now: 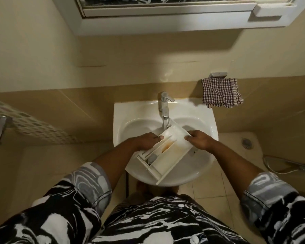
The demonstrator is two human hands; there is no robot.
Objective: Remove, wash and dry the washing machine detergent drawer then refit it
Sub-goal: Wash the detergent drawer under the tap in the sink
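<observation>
Slanting across the white ceramic washbasin (130, 110), the cream plastic detergent drawer (167, 148) has its far end just under the chrome tap (164, 106) and its near end over the basin's front rim. The left hand (146, 141) grips its left side, thumb on top, the other fingers hidden beneath. The right hand (199, 140) clasps the right edge likewise. A brown stain runs along one divider. A red-and-white checked cloth (220, 93) hangs on the wall, right of the tap.

A home bathroom, likely: white basin (165, 176) with chrome tap (164, 104), tiled walls, checked cloth (221, 93) hanging nearby.
</observation>
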